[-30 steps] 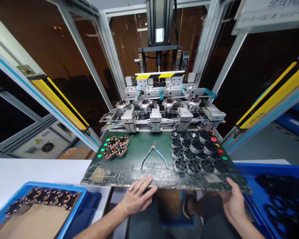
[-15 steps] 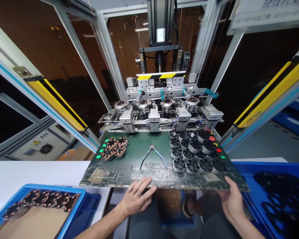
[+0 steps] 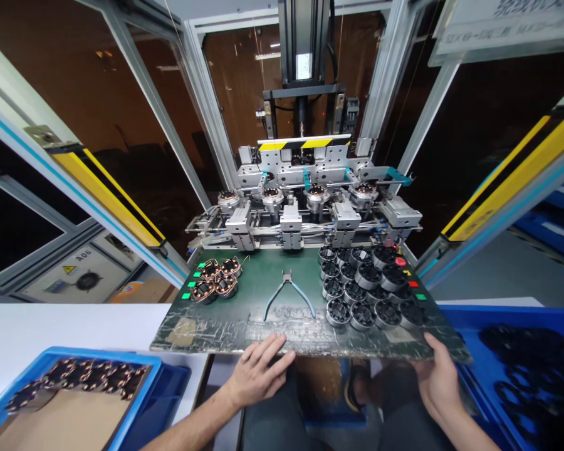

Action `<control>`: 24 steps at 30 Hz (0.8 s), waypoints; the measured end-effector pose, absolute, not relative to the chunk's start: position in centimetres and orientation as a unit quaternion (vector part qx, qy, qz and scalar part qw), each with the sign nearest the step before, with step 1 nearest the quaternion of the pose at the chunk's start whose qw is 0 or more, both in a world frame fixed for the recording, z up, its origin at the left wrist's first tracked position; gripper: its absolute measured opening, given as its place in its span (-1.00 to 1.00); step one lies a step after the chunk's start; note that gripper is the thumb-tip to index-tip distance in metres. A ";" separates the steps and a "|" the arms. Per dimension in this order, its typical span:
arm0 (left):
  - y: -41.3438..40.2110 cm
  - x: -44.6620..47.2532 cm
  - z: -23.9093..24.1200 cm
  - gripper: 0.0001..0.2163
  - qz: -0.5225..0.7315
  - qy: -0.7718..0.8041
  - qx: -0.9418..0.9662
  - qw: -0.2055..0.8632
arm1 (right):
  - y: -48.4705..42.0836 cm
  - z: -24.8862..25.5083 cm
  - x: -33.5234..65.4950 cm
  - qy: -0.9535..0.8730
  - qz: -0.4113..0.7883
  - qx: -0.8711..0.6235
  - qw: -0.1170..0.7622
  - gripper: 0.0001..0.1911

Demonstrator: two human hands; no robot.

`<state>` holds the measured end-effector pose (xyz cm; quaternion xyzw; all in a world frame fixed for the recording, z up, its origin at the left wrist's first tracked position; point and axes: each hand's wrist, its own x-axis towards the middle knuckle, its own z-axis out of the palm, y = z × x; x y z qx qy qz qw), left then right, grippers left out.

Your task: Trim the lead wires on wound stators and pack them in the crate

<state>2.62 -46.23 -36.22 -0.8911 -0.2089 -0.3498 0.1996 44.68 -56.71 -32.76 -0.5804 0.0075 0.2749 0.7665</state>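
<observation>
My left hand (image 3: 259, 369) rests at the near edge of the green work mat (image 3: 258, 322), fingers spread and holding nothing. At the mat's near right edge lies my right hand (image 3: 438, 374), fingers loosely extended, empty. Blue-handled pliers (image 3: 287, 293) lie in the mat's middle. A cluster of copper-wound stators (image 3: 216, 279) sits on the left of the mat. Several bare black stator cores (image 3: 366, 289) stand in rows on the right. Behind the mat, a winding machine (image 3: 305, 200) carries several stators on its spindles.
A blue tray (image 3: 75, 388) with wound stators and cardboard sits at lower left on a white table. A blue bin (image 3: 521, 369) of dark parts is at right. Yellow light-curtain bars (image 3: 108, 197) flank the machine. Green and red buttons line the mat's sides.
The view shifted slightly between the oldest frame and now. The machine's spindles with stators have moved a little back. Both hands stay where they were.
</observation>
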 end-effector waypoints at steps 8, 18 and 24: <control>-46.3 2.6 -36.2 -0.42 -0.351 -0.212 -0.891 0.198 | -56.7 -32.7 44.7 0.014 0.283 -0.576 0.767 -0.36; -46.3 2.6 -36.2 -0.46 -0.351 -0.211 -0.894 0.183 | -56.7 -32.4 44.4 0.019 0.288 -0.572 0.768 -0.35; -46.3 2.6 -36.2 -0.46 -0.351 -0.210 -0.893 0.188 | -56.7 -32.5 44.6 0.024 0.291 -0.567 0.771 -0.35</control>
